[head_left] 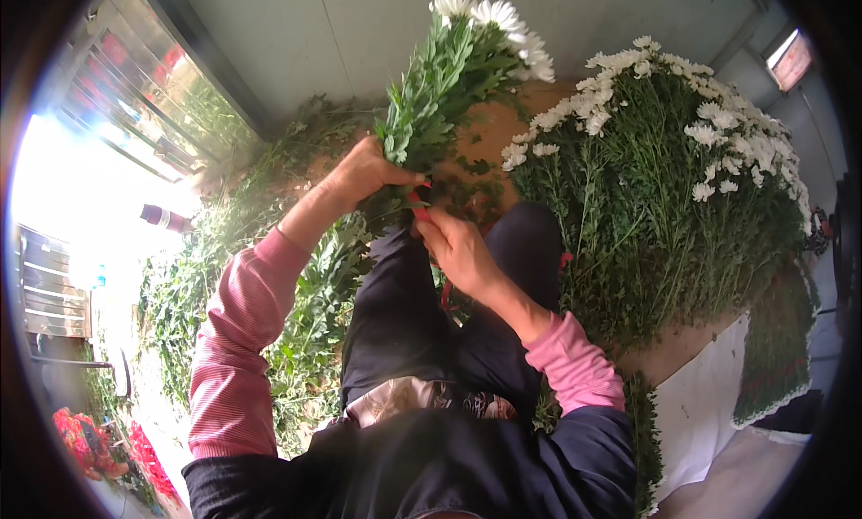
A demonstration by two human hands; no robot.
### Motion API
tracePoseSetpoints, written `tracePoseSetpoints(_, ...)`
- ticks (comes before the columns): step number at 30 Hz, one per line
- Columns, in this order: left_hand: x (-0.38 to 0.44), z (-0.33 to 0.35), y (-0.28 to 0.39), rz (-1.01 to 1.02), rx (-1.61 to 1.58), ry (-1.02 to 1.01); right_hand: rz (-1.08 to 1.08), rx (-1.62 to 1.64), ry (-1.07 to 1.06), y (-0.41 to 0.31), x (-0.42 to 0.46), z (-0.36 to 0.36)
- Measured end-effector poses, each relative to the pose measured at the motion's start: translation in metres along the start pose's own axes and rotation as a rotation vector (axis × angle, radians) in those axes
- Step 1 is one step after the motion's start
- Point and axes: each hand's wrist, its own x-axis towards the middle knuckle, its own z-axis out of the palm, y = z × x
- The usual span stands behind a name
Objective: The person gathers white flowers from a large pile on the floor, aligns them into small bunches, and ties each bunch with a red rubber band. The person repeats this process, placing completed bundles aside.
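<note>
My left hand (367, 173) grips a bunch of white chrysanthemums (438, 81) by its leafy stems. The white blooms point away from me, toward the wall. Just below, my right hand (461, 249) pinches a red ribbon or tie (421, 208) between thumb and fingers, close against the stems. The lower stem ends are hidden by my hands and black-trousered legs. Both hands are nearly together, above my knees.
A large heap of white chrysanthemums (660, 216) lies to my right, beside a white sheet (700, 398). Loose green stems (303, 330) cover the floor at my left. A dark bottle-like object (165, 218) and red strips (84, 445) lie farther left. A grey wall (404, 34) stands ahead.
</note>
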Motion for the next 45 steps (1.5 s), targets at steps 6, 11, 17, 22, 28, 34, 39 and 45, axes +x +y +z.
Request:
tracePoseSetpoints(6, 0.012, 0.044, -0.094, 0.109, 0.351, -0.041, -0.376, -0.679, -0.345, -0.042, -0.056, -0.043)
tracePoseSetpoints(11, -0.006, 0.097, -0.096, -0.031, 0.515, -0.039, -0.333, -0.732, -0.357, -0.029, -0.058, -0.068)
tracePoseSetpoints(17, -0.007, 0.051, -0.143, 0.053, 0.073, -0.340, -0.154, -0.542, -0.266, -0.019, -0.054, -0.071)
tracePoseSetpoints(22, -0.016, 0.071, -0.131, 0.180, 0.798, -0.209, -0.168, -0.541, -0.403, -0.025, -0.064, -0.066)
tracePoseSetpoints(28, -0.015, 0.089, -0.138, 0.195, 0.892, -0.096, -0.299, -0.423, -0.540, -0.076, -0.088, -0.053)
tracePoseSetpoints(34, -0.037, 0.071, -0.144, 0.470, 1.054, -0.074, -0.752, -0.491, -0.546, -0.089, 0.016, -0.063)
tracePoseSetpoints(39, -0.072, 0.041, -0.068, 0.719, 0.799, -0.118, 0.173, -0.417, -0.815, -0.031, 0.105, -0.156)
tracePoseSetpoints(45, -0.040, 0.031, -0.027, 0.261, 0.509, 0.293, 0.311, -0.088, -0.410, 0.068, -0.017, -0.079)
